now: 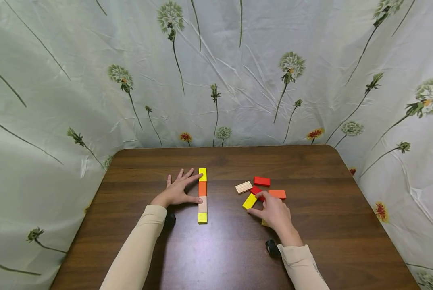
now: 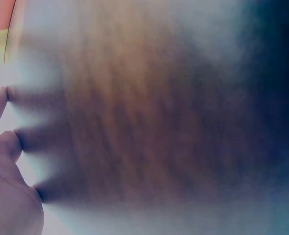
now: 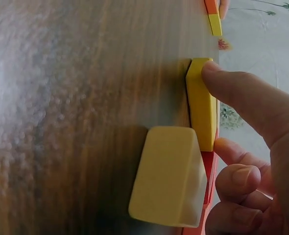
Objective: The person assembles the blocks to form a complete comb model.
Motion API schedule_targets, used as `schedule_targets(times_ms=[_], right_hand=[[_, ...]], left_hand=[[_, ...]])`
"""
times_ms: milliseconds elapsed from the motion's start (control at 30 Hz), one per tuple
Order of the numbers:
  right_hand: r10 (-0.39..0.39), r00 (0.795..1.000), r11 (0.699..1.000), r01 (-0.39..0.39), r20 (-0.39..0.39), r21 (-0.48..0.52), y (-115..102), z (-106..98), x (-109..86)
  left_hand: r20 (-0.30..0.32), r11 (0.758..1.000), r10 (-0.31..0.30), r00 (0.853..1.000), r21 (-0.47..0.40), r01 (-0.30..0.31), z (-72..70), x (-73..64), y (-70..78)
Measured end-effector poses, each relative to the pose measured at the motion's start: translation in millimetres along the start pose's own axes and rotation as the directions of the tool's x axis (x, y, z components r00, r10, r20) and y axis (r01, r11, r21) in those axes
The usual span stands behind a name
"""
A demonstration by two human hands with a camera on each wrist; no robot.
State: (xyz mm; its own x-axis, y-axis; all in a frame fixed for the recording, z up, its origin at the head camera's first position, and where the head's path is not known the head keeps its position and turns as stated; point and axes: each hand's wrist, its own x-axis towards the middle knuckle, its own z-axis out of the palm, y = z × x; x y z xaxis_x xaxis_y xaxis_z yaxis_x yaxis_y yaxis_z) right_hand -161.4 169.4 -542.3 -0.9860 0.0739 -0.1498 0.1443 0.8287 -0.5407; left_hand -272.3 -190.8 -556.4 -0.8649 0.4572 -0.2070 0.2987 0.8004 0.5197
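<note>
A straight row of blocks lies left of the table's middle: a yellow block (image 1: pixel 202 171) at the far end, an orange block (image 1: pixel 202 188), a plain wood block (image 1: pixel 202 206) and another yellow block (image 1: pixel 202 218) at the near end. My left hand (image 1: pixel 176 192) spreads its fingers beside the row, index fingertip at the far yellow block and thumb at the plain one. To the right, my right hand (image 1: pixel 275 211) pinches a slanted yellow block (image 3: pixel 202 105) between thumb and index finger, at its two ends. A red block (image 1: pixel 257 191) lies against it, partly hidden.
Around the right hand lie a red block (image 1: pixel 261 181), an orange block (image 1: pixel 278 194) and a plain wood block (image 1: pixel 243 187). Another yellow block (image 3: pixel 161 174) sits partly under that hand. The brown table (image 1: pixel 231 257) meets a floral curtain (image 1: pixel 216 72) behind.
</note>
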Motion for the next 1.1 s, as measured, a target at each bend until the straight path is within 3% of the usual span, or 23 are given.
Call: schedule_targets(times_ms=[700,1100], right_hand=[[-0.055,0.998,0.998,0.055,0.023,-0.009,2.8,-0.7,-8.5],[-0.038,0.999,0.994,0.037,-0.009,-0.099,4.3,1.7,-9.3]], left_hand=[[-0.004,1.000,0.004,1.000,-0.007,-0.004,0.8,-1.2,0.2],[-0.010,1.000,0.004,1.000,-0.003,-0.004,0.5,0.4,-1.0]])
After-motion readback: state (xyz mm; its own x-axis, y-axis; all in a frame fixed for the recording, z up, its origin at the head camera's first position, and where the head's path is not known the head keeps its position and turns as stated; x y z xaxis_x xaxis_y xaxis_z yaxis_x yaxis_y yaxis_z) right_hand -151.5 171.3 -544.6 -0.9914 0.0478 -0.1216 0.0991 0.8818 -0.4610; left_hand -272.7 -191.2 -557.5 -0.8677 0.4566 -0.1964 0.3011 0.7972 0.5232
